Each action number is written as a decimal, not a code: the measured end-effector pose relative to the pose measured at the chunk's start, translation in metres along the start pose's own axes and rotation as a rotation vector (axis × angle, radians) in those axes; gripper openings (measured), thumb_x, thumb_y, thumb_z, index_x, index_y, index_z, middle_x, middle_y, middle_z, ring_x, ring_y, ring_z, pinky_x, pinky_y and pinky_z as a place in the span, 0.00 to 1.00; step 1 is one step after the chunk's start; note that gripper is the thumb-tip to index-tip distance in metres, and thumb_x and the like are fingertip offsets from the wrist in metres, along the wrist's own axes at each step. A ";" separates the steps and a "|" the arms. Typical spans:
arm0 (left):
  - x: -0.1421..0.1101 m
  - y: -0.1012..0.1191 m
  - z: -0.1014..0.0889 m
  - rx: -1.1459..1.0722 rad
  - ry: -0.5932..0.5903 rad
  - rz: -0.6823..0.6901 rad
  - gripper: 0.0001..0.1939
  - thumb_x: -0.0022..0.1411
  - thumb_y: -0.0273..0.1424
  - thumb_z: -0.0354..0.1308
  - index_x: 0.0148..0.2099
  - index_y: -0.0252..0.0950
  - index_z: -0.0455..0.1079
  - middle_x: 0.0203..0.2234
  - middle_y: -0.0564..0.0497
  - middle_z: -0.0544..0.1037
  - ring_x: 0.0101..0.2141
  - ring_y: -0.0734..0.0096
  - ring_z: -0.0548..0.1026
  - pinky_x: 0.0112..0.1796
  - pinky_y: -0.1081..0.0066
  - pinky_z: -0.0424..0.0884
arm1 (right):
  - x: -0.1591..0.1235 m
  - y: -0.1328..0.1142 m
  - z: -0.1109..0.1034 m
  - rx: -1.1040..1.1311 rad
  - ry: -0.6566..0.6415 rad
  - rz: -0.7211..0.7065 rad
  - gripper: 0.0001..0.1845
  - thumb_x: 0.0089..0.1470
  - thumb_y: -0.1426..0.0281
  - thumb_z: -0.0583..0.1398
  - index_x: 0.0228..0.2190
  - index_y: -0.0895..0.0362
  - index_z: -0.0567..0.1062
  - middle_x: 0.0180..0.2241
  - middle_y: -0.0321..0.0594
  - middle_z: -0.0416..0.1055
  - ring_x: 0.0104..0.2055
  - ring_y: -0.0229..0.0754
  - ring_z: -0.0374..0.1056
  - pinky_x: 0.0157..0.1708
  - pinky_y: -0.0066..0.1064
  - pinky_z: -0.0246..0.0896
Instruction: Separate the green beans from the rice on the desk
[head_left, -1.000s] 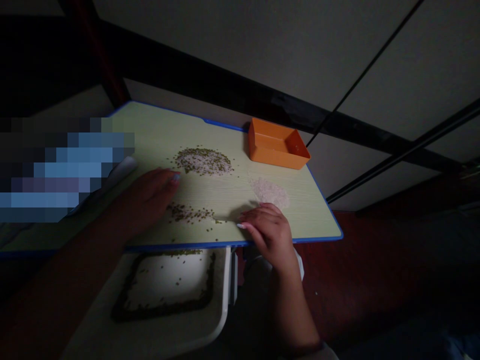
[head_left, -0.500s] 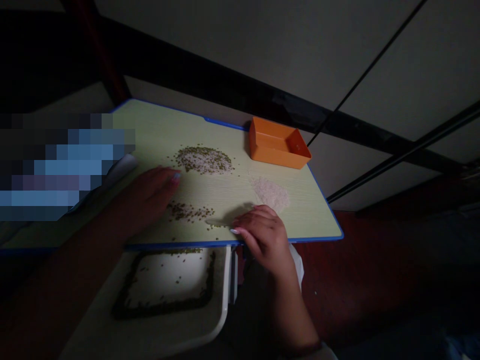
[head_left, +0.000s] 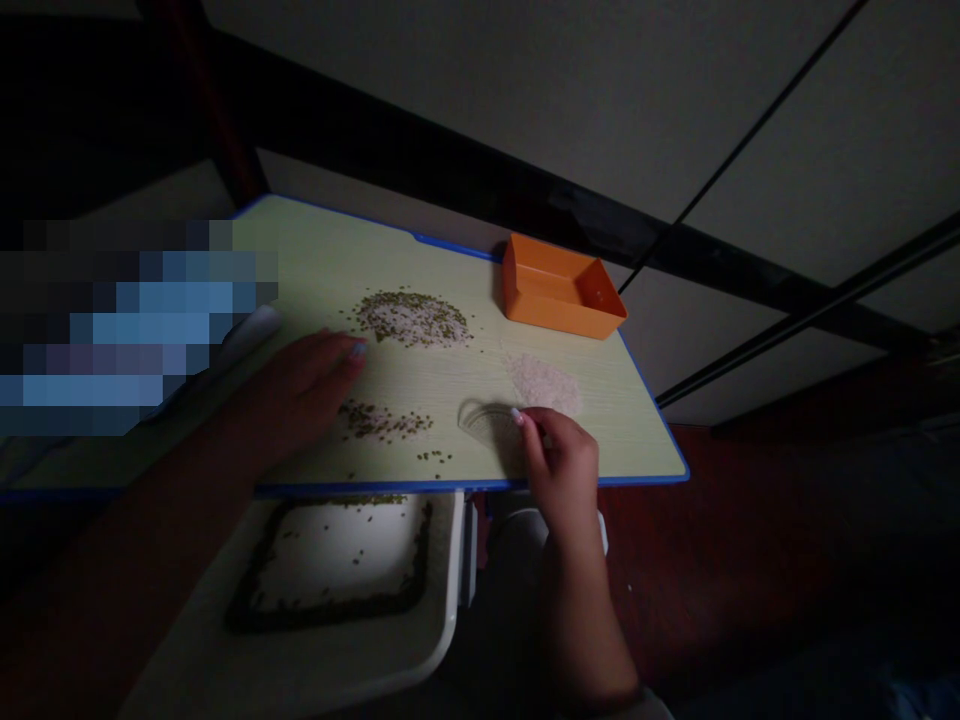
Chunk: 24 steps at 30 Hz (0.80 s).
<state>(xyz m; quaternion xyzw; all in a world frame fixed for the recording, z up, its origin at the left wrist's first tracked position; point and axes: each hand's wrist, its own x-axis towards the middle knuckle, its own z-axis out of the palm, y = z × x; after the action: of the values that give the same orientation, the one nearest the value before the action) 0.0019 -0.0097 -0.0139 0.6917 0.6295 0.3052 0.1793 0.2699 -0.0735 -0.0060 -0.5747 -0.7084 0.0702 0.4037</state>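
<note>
1. Your right hand pinches the clear protractor over the tabletop, beside the small grain pile.
2. It looks light, stiff, possibly slippery; hold its edge.
3. I cannot tell your left hand's grip.

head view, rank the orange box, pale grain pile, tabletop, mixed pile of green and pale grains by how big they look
1. tabletop
2. orange box
3. mixed pile
4. pale grain pile
</note>
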 end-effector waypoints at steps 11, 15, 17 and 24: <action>0.000 -0.003 0.002 0.006 0.009 0.029 0.30 0.62 0.50 0.36 0.52 0.36 0.66 0.53 0.45 0.71 0.56 0.59 0.66 0.60 0.53 0.57 | 0.000 -0.008 0.007 -0.179 -0.100 -0.019 0.14 0.62 0.67 0.53 0.31 0.58 0.76 0.26 0.41 0.74 0.29 0.40 0.67 0.30 0.29 0.55; 0.001 -0.002 0.002 -0.005 0.007 0.055 0.29 0.62 0.49 0.36 0.50 0.37 0.67 0.49 0.47 0.73 0.53 0.61 0.68 0.59 0.55 0.60 | -0.002 -0.015 0.014 -0.347 -0.064 -0.070 0.16 0.63 0.67 0.52 0.28 0.57 0.75 0.23 0.40 0.71 0.26 0.39 0.64 0.28 0.30 0.50; 0.001 -0.001 0.002 -0.014 0.015 0.054 0.29 0.62 0.49 0.36 0.50 0.37 0.67 0.49 0.47 0.73 0.53 0.61 0.68 0.59 0.56 0.60 | -0.002 -0.019 0.017 -0.388 -0.056 -0.094 0.17 0.63 0.66 0.51 0.27 0.57 0.74 0.22 0.40 0.70 0.25 0.39 0.63 0.27 0.31 0.47; 0.000 0.003 0.000 0.002 0.002 0.031 0.28 0.62 0.49 0.36 0.49 0.37 0.67 0.49 0.47 0.72 0.52 0.61 0.68 0.58 0.57 0.61 | 0.001 -0.024 0.020 -0.396 -0.116 -0.124 0.17 0.63 0.65 0.51 0.27 0.56 0.73 0.22 0.39 0.69 0.24 0.38 0.61 0.27 0.30 0.45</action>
<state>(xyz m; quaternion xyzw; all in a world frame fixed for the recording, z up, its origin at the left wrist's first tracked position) 0.0042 -0.0101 -0.0117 0.7011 0.6192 0.3082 0.1733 0.2386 -0.0727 -0.0053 -0.5929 -0.7645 -0.0623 0.2451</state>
